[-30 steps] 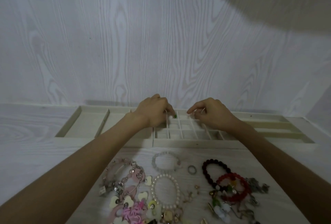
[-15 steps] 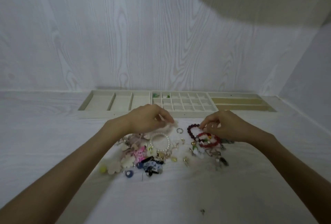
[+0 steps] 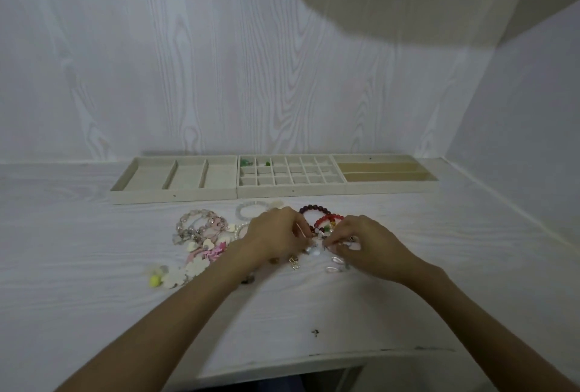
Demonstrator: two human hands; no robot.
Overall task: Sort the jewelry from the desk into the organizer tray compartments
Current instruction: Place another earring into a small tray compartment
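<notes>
Both bare forearms extend forward from the near edge of the desk [image 3: 94, 281] and converge toward its middle. Left hand [image 3: 276, 234]: knuckles up, fingers curled downward, fingertips pinched together. Right hand [image 3: 361, 242]: likewise palm down, fingers curled, tips close to those of the left.

The bare desk [image 3: 439, 281] right of the jewelry pile [image 3: 207, 244] is free for passing. Behind the pile, the 3 organizer trays [image 3: 204, 197] block the way to the wall [image 3: 219, 62].
</notes>
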